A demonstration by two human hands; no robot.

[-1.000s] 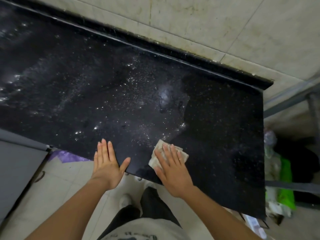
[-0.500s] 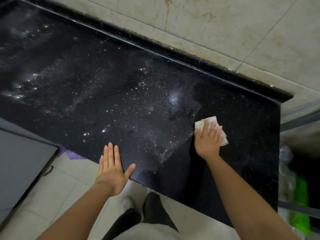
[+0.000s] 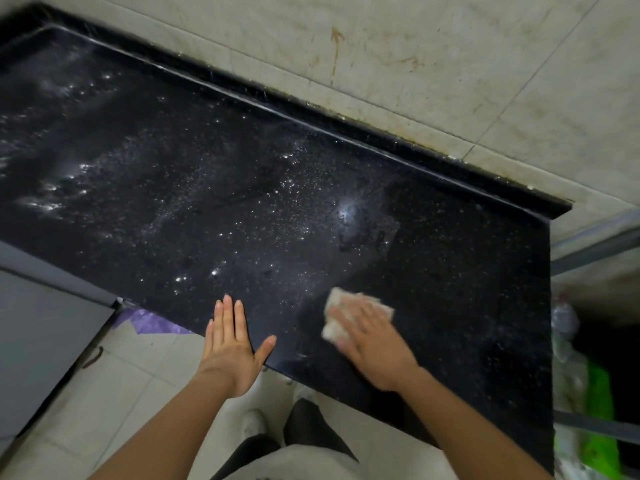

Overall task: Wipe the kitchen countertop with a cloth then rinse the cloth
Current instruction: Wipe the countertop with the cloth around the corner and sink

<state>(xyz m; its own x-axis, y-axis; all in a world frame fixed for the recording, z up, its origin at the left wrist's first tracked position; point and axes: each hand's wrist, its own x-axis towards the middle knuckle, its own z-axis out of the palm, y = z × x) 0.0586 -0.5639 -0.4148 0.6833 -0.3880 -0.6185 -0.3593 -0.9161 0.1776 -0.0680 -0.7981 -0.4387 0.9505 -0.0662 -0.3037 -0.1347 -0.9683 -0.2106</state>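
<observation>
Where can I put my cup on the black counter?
Nothing stands on the countertop, so most of it is free: the speckled stretch from the left hand back to the raised back edge, and the patch between the cloth and the counter's right end. Only the front edge is busy, where the right hand presses the cloth.

Cloth on countertop, under right hand, near front edge.

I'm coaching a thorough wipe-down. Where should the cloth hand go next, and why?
Probably slide the right hand, flat on the cloth near the front edge, leftward and away across the countertop: white specks cover its middle and left, while the part right of the cloth looks dark, with few specks.
</observation>
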